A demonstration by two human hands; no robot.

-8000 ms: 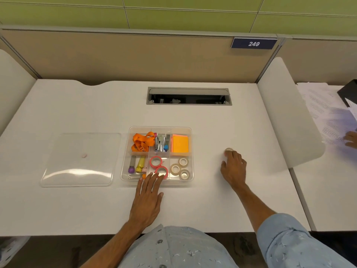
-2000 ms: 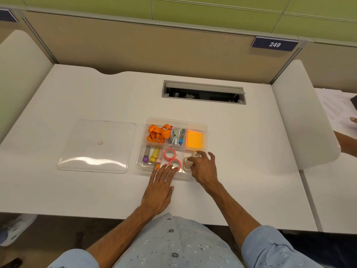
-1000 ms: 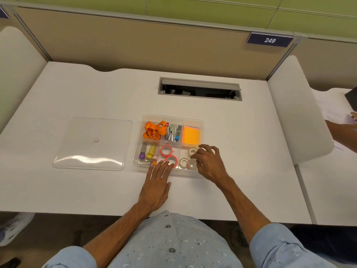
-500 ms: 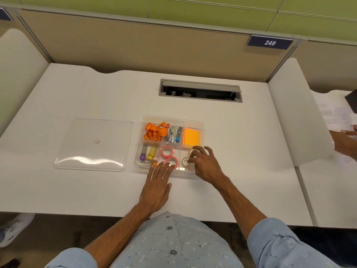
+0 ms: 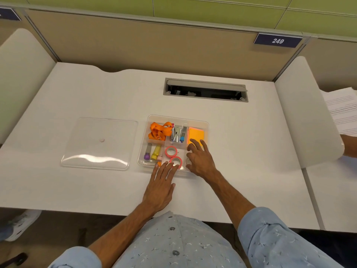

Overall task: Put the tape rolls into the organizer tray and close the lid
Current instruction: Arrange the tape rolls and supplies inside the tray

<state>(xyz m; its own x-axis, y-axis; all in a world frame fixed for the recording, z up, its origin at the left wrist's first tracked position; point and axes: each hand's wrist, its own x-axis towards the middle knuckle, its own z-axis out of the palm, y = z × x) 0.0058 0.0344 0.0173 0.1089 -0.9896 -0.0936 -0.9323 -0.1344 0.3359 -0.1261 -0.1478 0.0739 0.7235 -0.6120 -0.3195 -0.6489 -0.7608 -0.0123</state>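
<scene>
A clear organizer tray [image 5: 206, 124] sits mid-desk, its clear lid [image 5: 99, 143] lying flat to its left. Two pink tape rolls [image 5: 171, 151] [image 5: 176, 161] lie in the front middle compartment. My right hand [image 5: 200, 158] is spread over the front right compartment, hiding the beige tape rolls there; I cannot tell whether it grips one. My left hand [image 5: 161, 186] lies flat on the desk with fingertips against the tray's front edge, holding nothing.
The tray also holds an orange lanyard [image 5: 160, 130], a stapler [image 5: 177, 134], orange sticky notes [image 5: 196, 134] and markers [image 5: 152, 153]. A cable slot [image 5: 205, 90] opens behind. A white divider [image 5: 307, 117] stands right, with another person's hand [image 5: 350, 146] and papers [image 5: 342, 111] beyond.
My right hand came in from the desk's right side and has settled further over the front right compartment. My left hand has stayed at the tray's front edge.
</scene>
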